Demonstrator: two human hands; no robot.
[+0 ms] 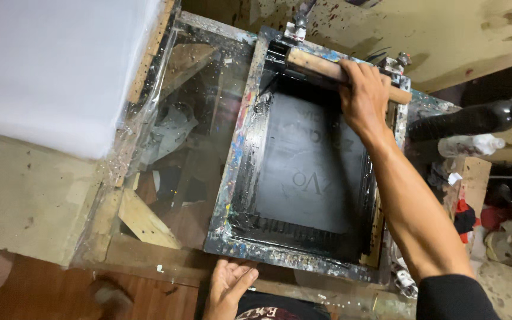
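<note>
Fingers (351, 74) of my right hand (364, 98) wrap over the wooden handle of the squeegee (321, 65), gripping it firmly at the far end of the printing screen frame (241, 151). That squeegee lies crosswise against the frame's far edge, its handle bare wood smeared with black ink and a touch of blue. My forearm runs along the frame's right side, and a black sleeve (451, 296) covers it near the frame's near right corner.

My left hand (227, 287) rests at the frame's near edge, palm up, fingers loosely spread and holding nothing; the fingertips lie just under or against the paint-spattered border, and I cannot tell which.

Inside the frame, the dark mesh (306, 163) is coated in black ink, with thicker ridges of it pooled along the near side. Left of the frame is a glass tabletop (191, 118) flecked with paint, showing wooden braces and scraps beneath. Further left of the frame lies a stack of pale white sheets (54, 65). Right of the frame, well apart, sit a black bottle (475, 118) and a clear plastic bottle (469, 144), both lying on their sides.
</note>
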